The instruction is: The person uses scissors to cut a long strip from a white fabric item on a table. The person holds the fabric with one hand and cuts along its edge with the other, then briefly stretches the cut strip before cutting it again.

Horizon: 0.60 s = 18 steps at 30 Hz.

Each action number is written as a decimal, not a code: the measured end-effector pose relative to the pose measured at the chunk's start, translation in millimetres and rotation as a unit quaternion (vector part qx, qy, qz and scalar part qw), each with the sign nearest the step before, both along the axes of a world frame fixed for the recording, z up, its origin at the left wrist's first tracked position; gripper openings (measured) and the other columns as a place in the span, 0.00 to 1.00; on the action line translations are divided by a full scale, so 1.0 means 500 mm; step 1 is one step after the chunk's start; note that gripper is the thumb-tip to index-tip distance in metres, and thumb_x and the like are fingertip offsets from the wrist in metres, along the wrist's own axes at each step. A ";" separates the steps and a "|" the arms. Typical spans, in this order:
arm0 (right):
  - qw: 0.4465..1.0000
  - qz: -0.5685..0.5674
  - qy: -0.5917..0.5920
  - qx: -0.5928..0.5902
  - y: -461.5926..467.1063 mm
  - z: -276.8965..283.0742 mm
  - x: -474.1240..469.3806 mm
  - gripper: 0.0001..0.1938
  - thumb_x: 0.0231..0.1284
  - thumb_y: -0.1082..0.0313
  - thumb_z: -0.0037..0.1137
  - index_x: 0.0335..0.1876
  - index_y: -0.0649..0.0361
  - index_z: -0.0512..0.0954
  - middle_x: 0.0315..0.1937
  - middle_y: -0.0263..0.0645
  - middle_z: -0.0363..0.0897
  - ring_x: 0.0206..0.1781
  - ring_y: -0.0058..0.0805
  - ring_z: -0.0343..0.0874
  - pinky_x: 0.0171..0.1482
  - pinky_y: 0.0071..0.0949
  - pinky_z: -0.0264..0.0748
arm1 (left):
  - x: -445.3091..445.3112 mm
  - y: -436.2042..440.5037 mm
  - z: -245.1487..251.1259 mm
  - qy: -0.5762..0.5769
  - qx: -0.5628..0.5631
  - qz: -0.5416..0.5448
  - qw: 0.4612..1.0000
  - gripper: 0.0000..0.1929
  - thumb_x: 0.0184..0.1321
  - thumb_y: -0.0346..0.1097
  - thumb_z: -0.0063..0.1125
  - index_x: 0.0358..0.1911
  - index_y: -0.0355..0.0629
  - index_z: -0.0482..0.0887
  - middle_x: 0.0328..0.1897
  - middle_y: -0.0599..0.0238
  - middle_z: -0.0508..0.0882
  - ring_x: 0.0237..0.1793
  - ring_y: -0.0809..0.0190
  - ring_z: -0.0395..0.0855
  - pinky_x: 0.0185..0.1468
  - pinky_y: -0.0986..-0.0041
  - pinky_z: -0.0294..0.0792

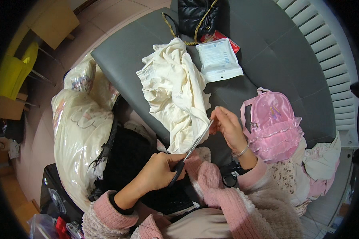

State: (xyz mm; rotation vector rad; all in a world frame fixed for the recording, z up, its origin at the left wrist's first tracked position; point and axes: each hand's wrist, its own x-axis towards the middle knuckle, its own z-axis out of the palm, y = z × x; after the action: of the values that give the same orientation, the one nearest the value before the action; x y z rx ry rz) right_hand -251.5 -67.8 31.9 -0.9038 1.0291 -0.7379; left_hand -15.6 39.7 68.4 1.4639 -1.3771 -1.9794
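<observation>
My left hand (164, 170) holds scissors (194, 144) by their black handles, with the blades pointing up and to the right. The blades lie along the right edge of a crumpled off-white cloth garment (173, 89), spread on a dark grey padded surface (275, 68). My right hand (229, 128), with a silver bangle at the wrist, is beside the blade tips. Its fingers are bent close together near the cloth's edge; whether they pinch anything is hidden.
A pink ruffled backpack (275, 125) lies at right, above folded clothes (320, 167). Beyond the cloth are a white packet (220, 61), a red packet (232, 44) and a black quilted bag (197, 15) with a gold chain. A filled, glossy plastic bag (80, 131) stands at left.
</observation>
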 end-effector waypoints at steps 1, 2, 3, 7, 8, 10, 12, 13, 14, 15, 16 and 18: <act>0.996 0.022 0.033 -0.082 -0.006 0.004 0.003 0.08 0.65 0.67 0.59 0.40 0.64 0.79 0.28 0.31 0.80 0.25 0.15 0.75 0.31 0.17 0.70 | 0.001 0.002 0.003 -0.031 0.005 -0.016 0.999 0.22 0.57 0.25 0.64 0.57 0.38 0.81 0.32 0.68 0.87 0.35 0.76 0.80 0.43 0.80 0.75; 0.982 0.036 0.107 -0.150 -0.016 0.010 0.007 0.09 0.65 0.64 0.60 0.36 0.64 0.79 0.24 0.29 0.79 0.23 0.15 0.74 0.29 0.17 0.70 | 0.003 0.004 0.007 -0.051 -0.022 -0.029 0.998 0.21 0.56 0.26 0.63 0.56 0.39 0.82 0.29 0.67 0.86 0.32 0.77 0.79 0.40 0.79 0.74; 0.960 0.048 0.194 -0.197 -0.028 0.019 0.015 0.12 0.65 0.62 0.61 0.32 0.64 0.80 0.19 0.28 0.78 0.21 0.15 0.73 0.27 0.18 0.69 | 0.005 0.005 0.011 -0.073 -0.044 -0.045 0.995 0.20 0.55 0.27 0.63 0.54 0.39 0.83 0.27 0.66 0.86 0.30 0.77 0.77 0.38 0.79 0.74; 0.867 0.201 0.323 -0.321 -0.093 0.064 0.049 0.23 0.56 0.50 0.67 0.23 0.66 0.80 0.16 0.38 0.78 0.20 0.20 0.75 0.28 0.21 0.71 | 0.006 0.009 0.024 -0.115 -0.088 -0.053 0.988 0.16 0.54 0.29 0.61 0.48 0.41 0.86 0.19 0.61 0.81 0.22 0.76 0.72 0.30 0.75 0.70; 0.852 0.253 0.327 -0.322 -0.102 0.070 0.059 0.20 0.53 0.54 0.71 0.22 0.66 0.79 0.14 0.36 0.74 0.19 0.17 0.70 0.25 0.21 0.66 | 0.006 0.010 0.026 -0.119 -0.093 -0.053 0.987 0.16 0.54 0.29 0.61 0.48 0.41 0.87 0.18 0.61 0.80 0.21 0.75 0.71 0.29 0.75 0.69; 0.798 0.370 0.371 -0.299 -0.120 0.076 0.081 0.21 0.53 0.53 0.70 0.23 0.66 0.80 0.14 0.37 0.74 0.19 0.18 0.69 0.25 0.22 0.67 | 0.007 0.011 0.028 -0.126 -0.102 -0.053 0.985 0.15 0.55 0.29 0.61 0.47 0.42 0.87 0.17 0.60 0.78 0.20 0.74 0.70 0.28 0.74 0.68; 0.762 0.455 0.362 -0.286 -0.132 0.077 0.102 0.19 0.57 0.53 0.67 0.24 0.63 0.79 0.16 0.34 0.76 0.21 0.18 0.71 0.27 0.21 0.68 | 0.013 0.015 0.032 -0.137 -0.105 -0.051 0.984 0.15 0.54 0.28 0.61 0.47 0.41 0.87 0.18 0.62 0.80 0.21 0.74 0.71 0.28 0.75 0.68; 0.790 0.432 0.337 -0.274 -0.137 0.077 0.117 0.19 0.58 0.54 0.66 0.24 0.63 0.79 0.17 0.34 0.77 0.23 0.19 0.74 0.28 0.23 0.70 | 0.018 0.017 0.034 -0.145 -0.112 -0.054 0.982 0.15 0.54 0.27 0.61 0.47 0.41 0.87 0.18 0.62 0.80 0.21 0.74 0.71 0.29 0.75 0.69; 0.816 0.409 0.317 -0.259 -0.142 0.077 0.137 0.18 0.58 0.54 0.66 0.24 0.63 0.79 0.18 0.35 0.78 0.25 0.20 0.77 0.30 0.24 0.72 | 0.025 0.018 0.037 -0.132 -0.104 -0.036 0.985 0.16 0.54 0.26 0.61 0.49 0.40 0.86 0.21 0.62 0.82 0.23 0.73 0.74 0.31 0.76 0.70; 0.833 0.386 0.323 -0.230 -0.145 0.081 0.156 0.18 0.58 0.55 0.65 0.25 0.63 0.79 0.18 0.36 0.78 0.27 0.21 0.80 0.32 0.25 0.74 | 0.038 0.019 0.043 -0.123 -0.100 -0.023 0.987 0.17 0.54 0.26 0.61 0.50 0.39 0.85 0.24 0.61 0.84 0.25 0.73 0.76 0.33 0.76 0.72; 0.906 0.322 0.225 -0.158 -0.147 0.090 0.175 0.13 0.65 0.59 0.61 0.29 0.60 0.78 0.22 0.30 0.79 0.29 0.18 0.82 0.33 0.22 0.77 | 0.051 0.021 0.050 -0.115 -0.097 -0.009 0.989 0.19 0.54 0.25 0.61 0.52 0.38 0.84 0.27 0.61 0.86 0.27 0.72 0.79 0.35 0.77 0.73; 0.978 0.156 -0.057 -0.128 -0.135 0.113 0.209 0.10 0.67 0.60 0.58 0.33 0.58 0.77 0.26 0.28 0.80 0.30 0.16 0.81 0.34 0.19 0.78 | 0.077 0.030 0.069 0.002 -0.059 0.138 0.989 0.22 0.55 0.24 0.62 0.56 0.35 0.80 0.36 0.58 0.87 0.35 0.68 0.83 0.41 0.76 0.76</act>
State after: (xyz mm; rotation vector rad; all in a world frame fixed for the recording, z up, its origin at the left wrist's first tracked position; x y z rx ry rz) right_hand -146.9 -135.5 88.6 -1.1987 0.6779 -0.6562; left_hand 23.1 54.6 102.7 1.5025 -1.1941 -1.7001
